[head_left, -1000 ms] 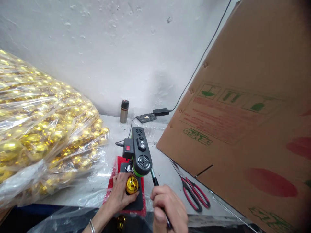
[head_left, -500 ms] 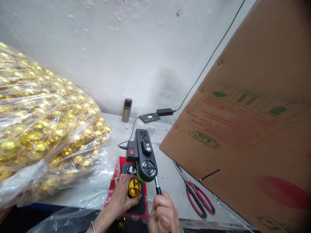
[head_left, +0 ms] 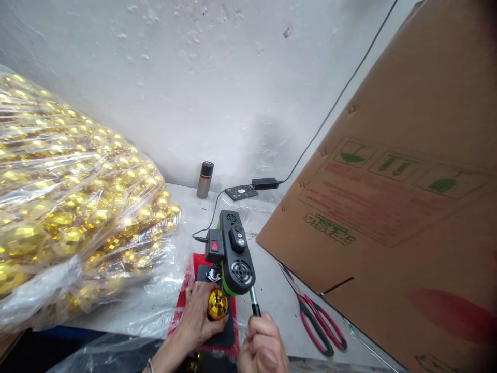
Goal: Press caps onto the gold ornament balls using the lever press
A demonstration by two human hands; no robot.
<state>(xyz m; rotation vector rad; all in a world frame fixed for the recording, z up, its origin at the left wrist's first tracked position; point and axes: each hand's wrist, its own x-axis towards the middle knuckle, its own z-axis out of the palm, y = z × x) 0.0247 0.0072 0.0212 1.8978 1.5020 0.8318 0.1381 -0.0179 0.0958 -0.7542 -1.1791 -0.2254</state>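
Note:
My left hand (head_left: 200, 311) is closed round a shiny gold faceted ball (head_left: 218, 304), a small disco-ball ornament. It keeps the ball low over the dark base plate, beneath the front end of a black and green machine (head_left: 237, 254) with a red switch. My right hand (head_left: 262, 342) is wrapped round the black grip of a metal lever (head_left: 254, 303) that comes out of the machine's right side. Under the base lies a red cloth (head_left: 198, 261). The underside of the ball is hidden by my fingers.
A clear plastic bag (head_left: 77, 207) full of gold balls fills the left. Red-handled scissors (head_left: 316, 316) lie by a large cardboard box (head_left: 388, 181) on the right. Behind the machine are a black-capped bottle (head_left: 205, 180), a black adapter (head_left: 266, 183) and its cable.
The whole view has shifted slightly, so everything sits a little lower and to the right. Both hands keep their holds on the ball and the lever.

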